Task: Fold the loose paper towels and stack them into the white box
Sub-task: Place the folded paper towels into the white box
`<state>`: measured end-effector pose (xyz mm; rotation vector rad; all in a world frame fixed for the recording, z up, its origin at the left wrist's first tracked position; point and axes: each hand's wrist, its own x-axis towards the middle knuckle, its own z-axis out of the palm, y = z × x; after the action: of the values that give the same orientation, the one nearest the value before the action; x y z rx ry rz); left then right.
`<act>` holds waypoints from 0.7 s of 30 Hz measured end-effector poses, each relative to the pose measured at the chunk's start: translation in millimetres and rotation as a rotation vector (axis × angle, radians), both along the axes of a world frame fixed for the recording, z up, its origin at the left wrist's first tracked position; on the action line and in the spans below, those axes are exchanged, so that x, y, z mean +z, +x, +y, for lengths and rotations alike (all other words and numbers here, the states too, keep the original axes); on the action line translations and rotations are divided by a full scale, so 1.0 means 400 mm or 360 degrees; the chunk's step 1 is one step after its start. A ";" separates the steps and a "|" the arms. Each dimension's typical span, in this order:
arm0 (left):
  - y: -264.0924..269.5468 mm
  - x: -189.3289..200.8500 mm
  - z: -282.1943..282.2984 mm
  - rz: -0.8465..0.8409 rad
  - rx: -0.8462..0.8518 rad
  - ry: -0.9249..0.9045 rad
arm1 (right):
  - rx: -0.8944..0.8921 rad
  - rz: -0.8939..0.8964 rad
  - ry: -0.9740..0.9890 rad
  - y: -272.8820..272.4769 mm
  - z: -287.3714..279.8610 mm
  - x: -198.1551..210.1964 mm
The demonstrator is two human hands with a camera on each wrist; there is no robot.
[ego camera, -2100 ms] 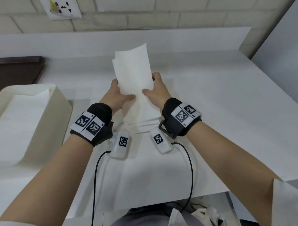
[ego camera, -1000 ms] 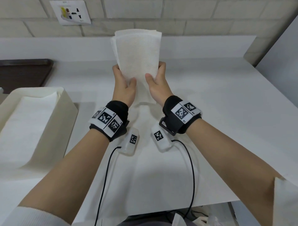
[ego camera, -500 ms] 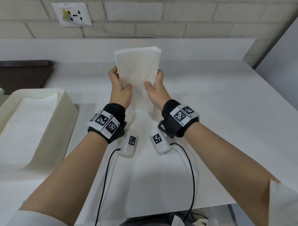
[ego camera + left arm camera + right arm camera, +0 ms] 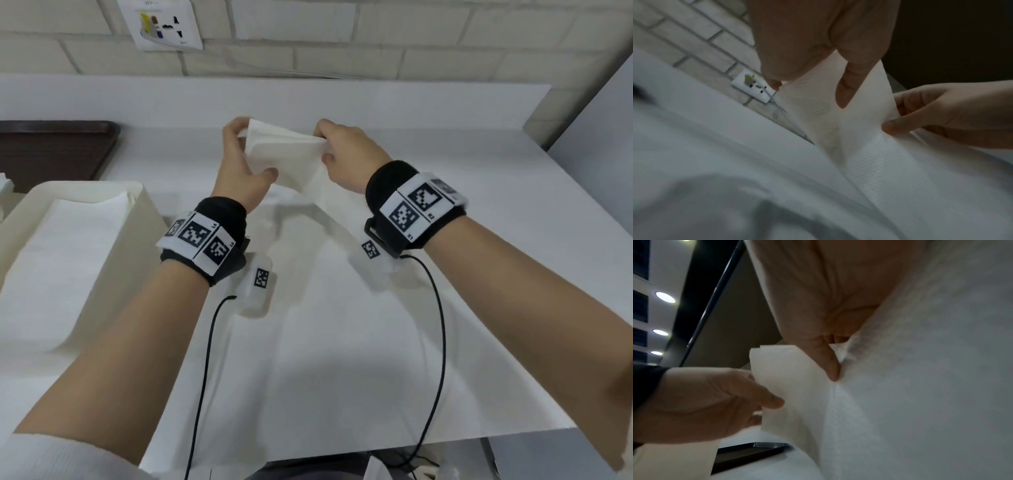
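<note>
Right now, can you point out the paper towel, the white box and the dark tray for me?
paper towel (image 4: 284, 154): head view, middle of the folded sheet held between both hands.
white box (image 4: 137, 219): head view, its right side wall.
dark tray (image 4: 51, 150): head view, its bare inner surface.

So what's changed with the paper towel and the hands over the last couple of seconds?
The folded white paper towel, earlier held upright with its top edge raised toward the brick wall, has been tipped down and now lies almost flat between the hands. The left hand and right hand still pinch its opposite sides, now wider apart. The white box with its stacked towels and the dark tray have not moved.
</note>
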<state>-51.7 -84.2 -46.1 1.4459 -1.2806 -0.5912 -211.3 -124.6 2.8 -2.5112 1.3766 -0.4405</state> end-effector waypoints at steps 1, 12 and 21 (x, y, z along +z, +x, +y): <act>-0.001 -0.004 -0.002 0.0084 -0.0037 0.0087 | -0.0011 0.0109 -0.0031 0.004 0.000 0.009; -0.009 -0.100 -0.025 0.0454 0.0057 0.0671 | 0.0032 0.0770 0.0037 0.037 0.028 -0.062; -0.030 -0.094 -0.013 0.0542 0.0008 0.0749 | 0.0056 0.0658 0.0125 0.045 0.031 -0.075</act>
<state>-63.5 -89.4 -83.8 1.6345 -0.9014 -1.1385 -193.2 -112.2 -27.2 -2.6525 1.4451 0.1498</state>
